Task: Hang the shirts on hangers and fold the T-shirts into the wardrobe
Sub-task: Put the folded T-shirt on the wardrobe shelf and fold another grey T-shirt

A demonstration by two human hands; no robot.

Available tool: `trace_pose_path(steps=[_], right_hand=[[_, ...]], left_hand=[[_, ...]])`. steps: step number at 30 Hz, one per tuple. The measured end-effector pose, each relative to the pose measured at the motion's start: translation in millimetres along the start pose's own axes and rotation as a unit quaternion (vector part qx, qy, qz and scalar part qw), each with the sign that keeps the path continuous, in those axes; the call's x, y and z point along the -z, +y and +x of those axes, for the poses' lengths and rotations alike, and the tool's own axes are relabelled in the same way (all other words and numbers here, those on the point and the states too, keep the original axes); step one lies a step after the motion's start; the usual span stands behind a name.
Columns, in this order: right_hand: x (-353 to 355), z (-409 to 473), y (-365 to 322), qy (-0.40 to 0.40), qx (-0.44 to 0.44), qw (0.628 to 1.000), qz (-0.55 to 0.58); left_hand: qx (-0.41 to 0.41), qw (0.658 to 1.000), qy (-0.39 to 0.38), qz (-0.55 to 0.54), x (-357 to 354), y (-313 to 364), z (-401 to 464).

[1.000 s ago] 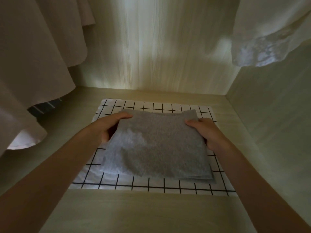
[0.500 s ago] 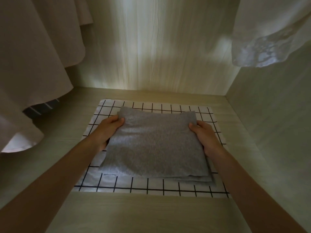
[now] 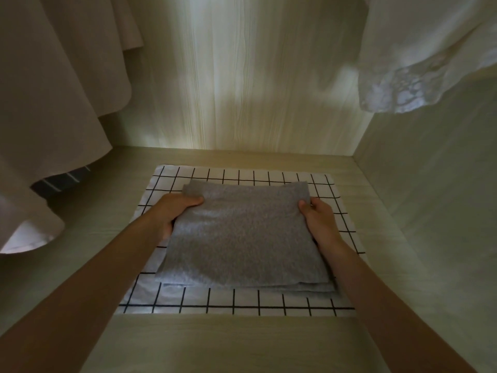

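Note:
A folded grey T-shirt [image 3: 247,238] lies on a white folded garment with a black grid pattern [image 3: 234,300], on the wardrobe's wooden floor [image 3: 228,343]. My left hand [image 3: 174,211] grips the grey T-shirt's left edge, thumb on top and fingers tucked beneath. My right hand [image 3: 320,222] holds its right edge the same way. The T-shirt's lower layers stick out a little at the front right corner.
Pale hanging shirts [image 3: 53,103] fill the left side, with a dark striped garment [image 3: 61,181] under them. A white lace-trimmed garment [image 3: 419,57] hangs at the upper right. The wardrobe's back wall [image 3: 242,90] and right wall [image 3: 435,197] close in the space.
Both hands have pushed the grey T-shirt further back onto the grid-patterned garment and lowered it flat. My hands have slid toward its far corners.

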State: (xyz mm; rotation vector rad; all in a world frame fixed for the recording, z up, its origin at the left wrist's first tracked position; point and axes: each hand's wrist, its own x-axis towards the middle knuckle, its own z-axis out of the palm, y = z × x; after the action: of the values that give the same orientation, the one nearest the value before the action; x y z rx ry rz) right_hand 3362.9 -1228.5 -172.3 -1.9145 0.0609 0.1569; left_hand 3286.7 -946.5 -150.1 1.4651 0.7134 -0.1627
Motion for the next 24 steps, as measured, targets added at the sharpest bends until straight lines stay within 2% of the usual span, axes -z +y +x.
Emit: trace_pose_path(steps=[6, 11, 24], right_hand=[[1.6, 0.9, -0.1, -0.014, -0.008, 1.0, 0.01], [3.3, 2.6, -0.4, -0.025, -0.01, 0.999, 0.02], [7.0, -2.0, -2.1, -0.049, 0.008, 0.997, 0.055]], left_hand=[[-0.007, 1.0, -0.018, 0.018, 1.0, 2.3, 5.0], [-0.038, 0.999, -0.005, 0.03, -1.0, -1.9, 5.3], [-0.075, 0.997, 0.001, -0.029, -5.5, -0.2, -1.7]])
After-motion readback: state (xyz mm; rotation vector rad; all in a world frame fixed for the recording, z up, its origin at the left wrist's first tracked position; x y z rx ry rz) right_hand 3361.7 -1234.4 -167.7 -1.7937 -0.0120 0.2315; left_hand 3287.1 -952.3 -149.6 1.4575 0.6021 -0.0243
